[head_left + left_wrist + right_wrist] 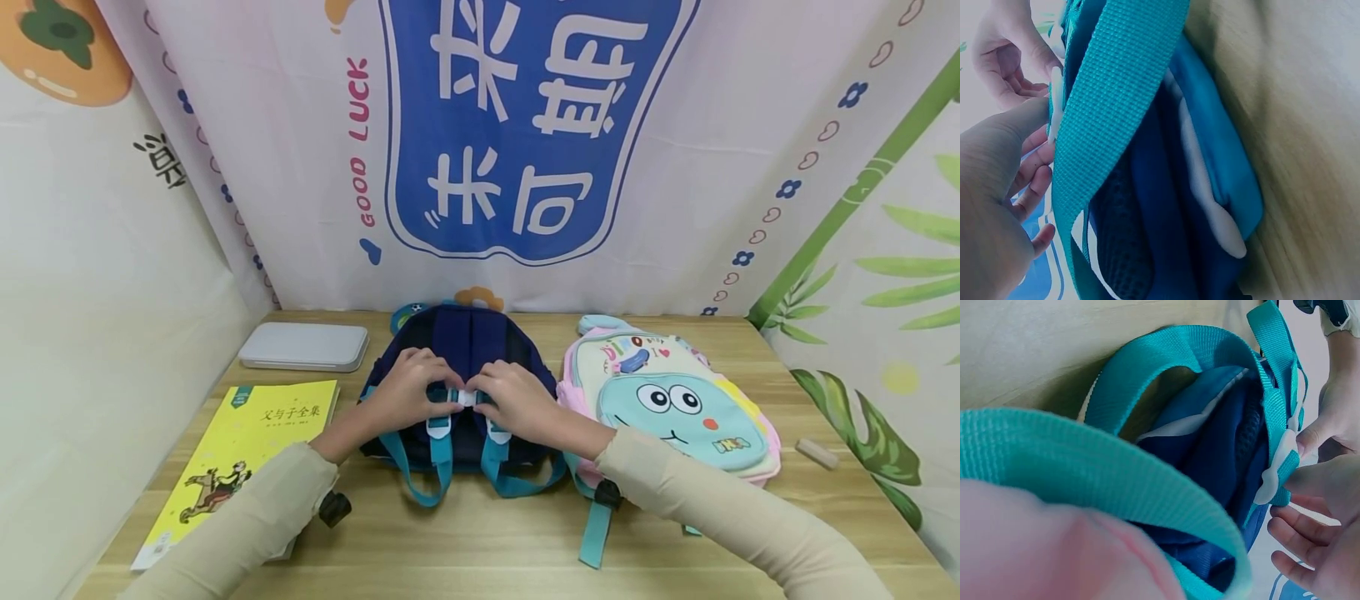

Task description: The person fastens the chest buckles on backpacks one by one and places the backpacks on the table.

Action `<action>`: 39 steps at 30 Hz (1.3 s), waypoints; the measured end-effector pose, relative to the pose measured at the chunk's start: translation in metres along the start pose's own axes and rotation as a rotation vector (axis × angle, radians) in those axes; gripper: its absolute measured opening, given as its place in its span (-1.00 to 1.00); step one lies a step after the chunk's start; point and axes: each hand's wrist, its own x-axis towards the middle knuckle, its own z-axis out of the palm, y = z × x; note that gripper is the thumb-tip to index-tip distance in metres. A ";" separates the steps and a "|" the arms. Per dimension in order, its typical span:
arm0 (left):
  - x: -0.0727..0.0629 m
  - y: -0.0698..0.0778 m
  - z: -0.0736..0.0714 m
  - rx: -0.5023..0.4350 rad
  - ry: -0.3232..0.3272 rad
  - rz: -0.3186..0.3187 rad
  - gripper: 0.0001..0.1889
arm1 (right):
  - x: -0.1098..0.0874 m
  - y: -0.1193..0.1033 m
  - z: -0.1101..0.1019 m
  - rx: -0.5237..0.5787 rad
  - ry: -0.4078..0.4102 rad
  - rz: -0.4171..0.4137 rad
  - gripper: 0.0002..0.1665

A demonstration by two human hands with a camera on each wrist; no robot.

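Observation:
A navy backpack (487,329) lies on the table with its strap side facing up. Teal straps (441,463) loop down from it toward me. Over its middle, my left hand (412,385) and right hand (519,402) meet at a white plastic buckle (467,398) on a short teal strap. The left thumb and fingers pinch the buckle's left side, and the right ones pinch its right side. From the right wrist, the white buckle (1282,459) shows at the fingertips, with teal webbing around it. Fingers partly cover the buckle in every view.
To the left lie a yellow book (247,442) and, behind it, a pale grey case (303,346). A pastel backpack with a cartoon face (678,417) lies close on the right, beneath my right forearm. Beyond it is a small beige block (817,453). A printed curtain (300,208) hangs behind the table.

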 end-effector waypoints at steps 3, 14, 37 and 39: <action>-0.001 -0.001 0.001 0.007 -0.016 -0.014 -0.77 | 0.000 0.000 0.002 -0.013 -0.010 -0.002 -0.69; -0.002 -0.003 0.007 0.049 -0.026 -0.022 -0.77 | -0.002 0.000 0.007 -0.044 -0.055 0.015 -0.72; -0.001 -0.003 0.008 0.042 -0.078 -0.053 -0.76 | -0.001 0.001 0.008 -0.084 -0.135 0.047 -0.66; 0.000 -0.002 0.007 0.038 -0.082 -0.058 -0.75 | -0.001 0.000 0.008 -0.083 -0.140 0.051 -0.66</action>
